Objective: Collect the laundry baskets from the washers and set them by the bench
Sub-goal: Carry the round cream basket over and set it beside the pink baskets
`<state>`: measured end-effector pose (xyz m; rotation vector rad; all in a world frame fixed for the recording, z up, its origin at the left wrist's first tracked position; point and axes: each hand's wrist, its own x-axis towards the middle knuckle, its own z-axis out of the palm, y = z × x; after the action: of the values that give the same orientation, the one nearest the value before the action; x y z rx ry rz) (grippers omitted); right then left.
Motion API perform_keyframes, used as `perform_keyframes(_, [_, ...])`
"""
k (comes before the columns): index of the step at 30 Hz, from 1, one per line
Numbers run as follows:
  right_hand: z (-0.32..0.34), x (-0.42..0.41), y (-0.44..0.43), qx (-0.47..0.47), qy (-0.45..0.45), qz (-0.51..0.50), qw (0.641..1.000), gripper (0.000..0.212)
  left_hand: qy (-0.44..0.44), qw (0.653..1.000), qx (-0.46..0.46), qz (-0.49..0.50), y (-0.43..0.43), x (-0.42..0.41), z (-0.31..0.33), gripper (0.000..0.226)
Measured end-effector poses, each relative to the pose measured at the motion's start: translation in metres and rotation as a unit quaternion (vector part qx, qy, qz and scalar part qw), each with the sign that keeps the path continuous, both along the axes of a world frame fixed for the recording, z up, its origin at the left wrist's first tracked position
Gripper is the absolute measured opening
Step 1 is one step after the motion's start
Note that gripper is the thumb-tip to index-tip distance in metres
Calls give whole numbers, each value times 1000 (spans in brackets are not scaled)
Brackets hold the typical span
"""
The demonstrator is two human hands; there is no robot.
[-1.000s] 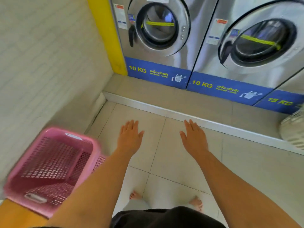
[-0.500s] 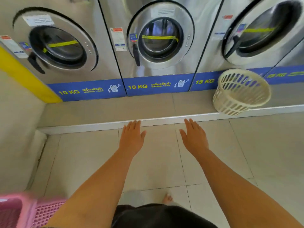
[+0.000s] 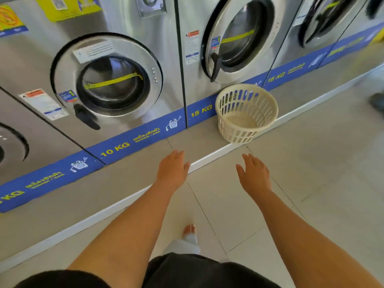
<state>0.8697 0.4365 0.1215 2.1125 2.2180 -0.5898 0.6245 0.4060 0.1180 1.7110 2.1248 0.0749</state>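
A round cream laundry basket (image 3: 245, 123) with slotted sides stands upright and empty on the raised grey step in front of a 15 KG washer (image 3: 234, 42). My left hand (image 3: 171, 170) and my right hand (image 3: 254, 175) are stretched out in front of me, palms down, fingers apart, holding nothing. Both hands are short of the basket, which lies ahead and slightly right of them. The bench and the pink basket are out of view.
A row of steel front-loading washers with blue 10 KG (image 3: 116, 148) and 15 KG labels stands on the step, whose white edge (image 3: 209, 157) runs diagonally across the tiled floor. My bare foot (image 3: 189, 231) shows below. A dark object (image 3: 377, 101) sits at the far right.
The view has swung right and moved closer along the washers. The pink basket has left the frame at the lower left, and the cream basket now lies nearer, just ahead of my hands.
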Motion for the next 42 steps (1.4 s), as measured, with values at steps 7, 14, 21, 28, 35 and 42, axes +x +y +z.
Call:
perform_keyframes(7, [-6,34,71,-11,7,-67,998,53,-5,998,-2,-58,107,31,-3,51])
perform_keyframes(14, [-22,105,171,-28,9,-78,996,54,-1,999,-6,-38,198,88,-23,51])
perform_keyframes(21, [-29,170,281,-42,19,-24,999,54,-17,999,-17,40,272,173,-32,51])
perform_keyframes(28, [-48,205,371,-54,13,3,998,52,-34,993,-16,108,343,209,-44,52])
perform_keyframes(35, [-87,211,462,-69,14,21,997,51,-40,983,-34,176,417,206,-88,53])
perform_keyframes(42, [-130,211,541,-96,36,40,994,55,-40,970,-67,229,470,214,-132,54])
